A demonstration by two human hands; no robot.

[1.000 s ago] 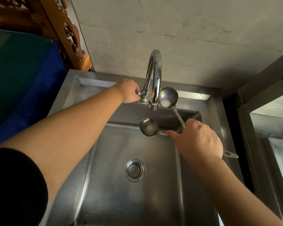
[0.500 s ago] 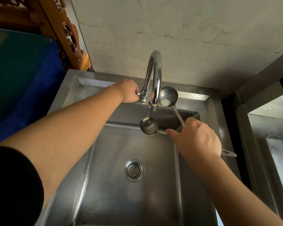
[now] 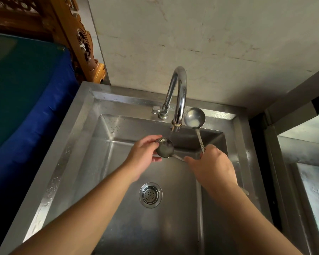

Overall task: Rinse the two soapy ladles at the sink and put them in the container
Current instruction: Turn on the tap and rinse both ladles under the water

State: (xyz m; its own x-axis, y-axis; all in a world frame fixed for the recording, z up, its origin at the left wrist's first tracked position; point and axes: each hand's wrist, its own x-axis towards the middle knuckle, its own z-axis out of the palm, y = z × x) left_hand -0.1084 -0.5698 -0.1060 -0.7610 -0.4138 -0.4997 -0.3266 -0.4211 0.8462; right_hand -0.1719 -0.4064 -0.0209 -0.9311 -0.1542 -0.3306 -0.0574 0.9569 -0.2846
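Right hand (image 3: 213, 167) gripping both ladles (image 3: 194, 117), handle ends hidden

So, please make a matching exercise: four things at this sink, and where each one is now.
Things:
1. lower ladle
2. upper ladle
3. drain strainer
4. tap handle

Places or states:
A. untouched, on the rim behind the basin
B. bowl under the spout, cupped by the left hand
C. bowl raised right of the spout
D. in the basin floor

Pairs: 1-B, 2-C, 3-D, 4-A

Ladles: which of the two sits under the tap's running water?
The lower ladle, its bowl cupped by the left hand. The upper ladle stands raised beside the spout.
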